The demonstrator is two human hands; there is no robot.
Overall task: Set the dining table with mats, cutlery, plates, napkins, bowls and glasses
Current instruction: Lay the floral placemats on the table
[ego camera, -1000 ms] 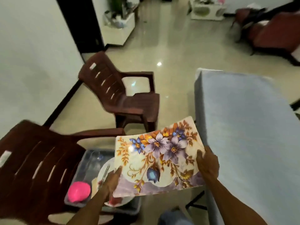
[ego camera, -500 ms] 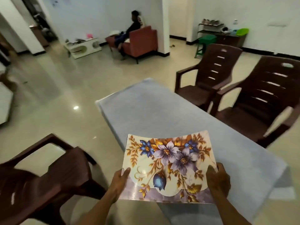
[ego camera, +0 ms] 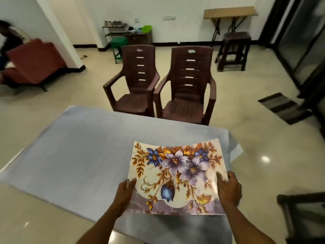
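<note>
A floral place mat (ego camera: 177,176), cream with purple and blue flowers, is held above the right near part of the table (ego camera: 73,155), which wears a grey-blue cloth. My left hand (ego camera: 125,194) grips the mat's left edge, thumb on top. At the mat's right edge, my right hand (ego camera: 228,188) holds on the same way. The mat bows slightly, its far edge curled up. I cannot tell whether its near edge touches the cloth. No cutlery, plates or glasses are in view.
Two brown plastic chairs (ego camera: 139,81) (ego camera: 188,85) stand side by side at the table's far edge. Part of another dark chair (ego camera: 302,213) shows at the right. A person sits on a red sofa (ego camera: 33,62) at far left. A stool (ego camera: 233,50) stands behind.
My view has swung from the chair with the tray round to face the table squarely. The mat, held in both hands throughout, has come over the table's right near part.
</note>
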